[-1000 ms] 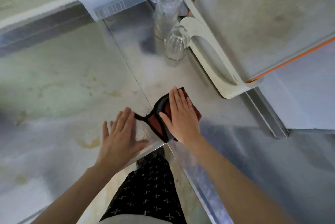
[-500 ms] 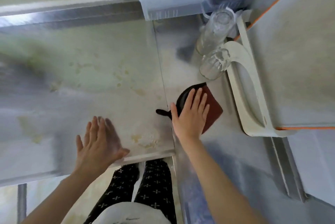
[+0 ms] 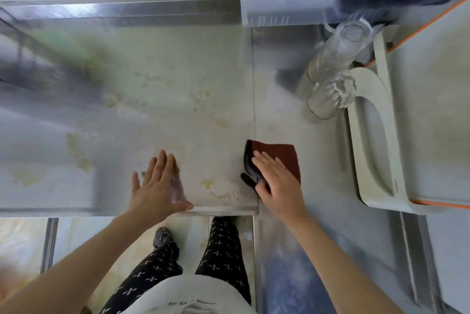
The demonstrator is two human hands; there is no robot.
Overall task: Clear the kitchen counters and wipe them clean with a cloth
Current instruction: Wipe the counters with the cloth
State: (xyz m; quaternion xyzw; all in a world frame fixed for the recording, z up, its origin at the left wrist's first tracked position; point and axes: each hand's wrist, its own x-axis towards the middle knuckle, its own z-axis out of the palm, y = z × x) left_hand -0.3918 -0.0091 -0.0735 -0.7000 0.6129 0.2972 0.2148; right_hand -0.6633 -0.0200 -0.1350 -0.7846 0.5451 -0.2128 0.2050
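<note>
Soft, even light is filling the view. Motion blur is smearing the counter (image 3: 76,115) from 9 to 11 o'clock, and the glasses (image 3: 328,100) at 2 o'clock are looking hazy. Milky glare is washing across the metal (brightest along the back ledge (image 3: 101,10) at 11 o'clock). A dark shadow is lying beside the glasses, and a fainter one is sitting under the left hand (image 3: 157,186) at 7 o'clock. Straight edges are bowing near the rim.
</note>
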